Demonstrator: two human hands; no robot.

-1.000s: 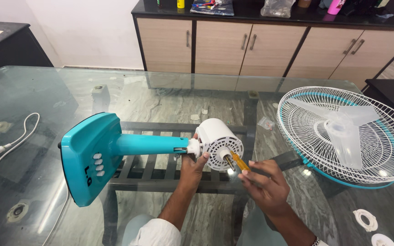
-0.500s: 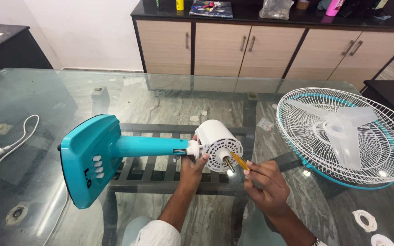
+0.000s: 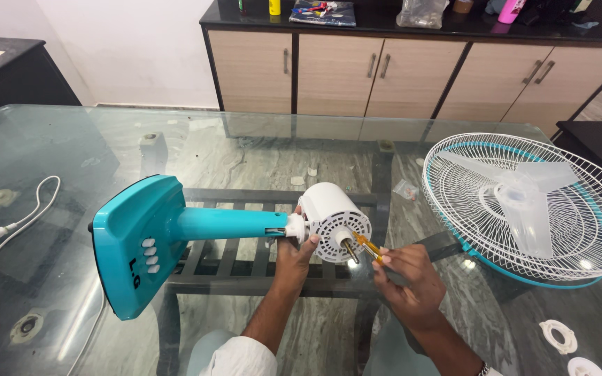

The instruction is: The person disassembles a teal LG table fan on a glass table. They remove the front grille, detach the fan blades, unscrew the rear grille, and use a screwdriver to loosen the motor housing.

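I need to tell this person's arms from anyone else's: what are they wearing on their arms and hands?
Both hands are bare, no gloves. The left arm shows a white rolled sleeve near the elbow. The right arm has a beaded band at the frame's edge.

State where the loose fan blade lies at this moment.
In the head view the fan blade lies inside the white grille on the glass table, at the right, beyond the right hand.

Fan grille (image 3: 531,209) crowds the right; bare glass table (image 3: 64,146) left.
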